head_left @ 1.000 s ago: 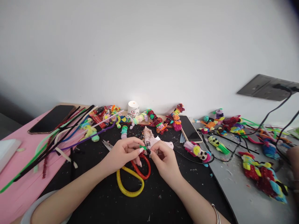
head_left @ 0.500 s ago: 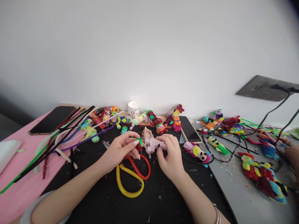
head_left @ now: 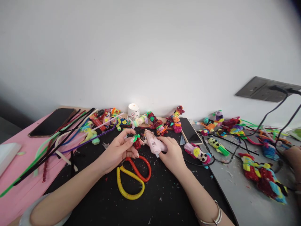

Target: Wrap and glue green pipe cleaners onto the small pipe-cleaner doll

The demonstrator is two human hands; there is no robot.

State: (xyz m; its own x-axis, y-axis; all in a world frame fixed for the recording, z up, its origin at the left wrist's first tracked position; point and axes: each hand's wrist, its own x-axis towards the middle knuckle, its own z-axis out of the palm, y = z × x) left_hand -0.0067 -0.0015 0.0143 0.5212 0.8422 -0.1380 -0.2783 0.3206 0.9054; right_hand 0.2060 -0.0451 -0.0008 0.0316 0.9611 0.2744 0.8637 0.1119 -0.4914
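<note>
My left hand (head_left: 122, 147) pinches a small red fuzzy pipe-cleaner piece (head_left: 137, 143) with a green top. My right hand (head_left: 172, 152) is closed around the handle of a pale pink glue gun (head_left: 154, 145), whose nozzle end is crusted with residue and sits close to the red piece. Scissors (head_left: 130, 197) with one yellow and one red handle lie below my left hand, their blades partly covered by it. Pipe-cleaner figures (head_left: 158, 124) stand and lie just behind both hands.
Loose pipe cleaners (head_left: 49, 150) and a phone (head_left: 51, 121) lie on the pink surface at left. A paper cup (head_left: 133, 111) stands by the wall. Another phone (head_left: 191, 133), more figures (head_left: 263, 179) and black cables (head_left: 272, 110) are at right, near another person's hand (head_left: 293, 157).
The glue gun has turned in my right hand, its nozzle end still near my left hand. My left hand has rotated, bringing the red part of its piece into clearer view.
</note>
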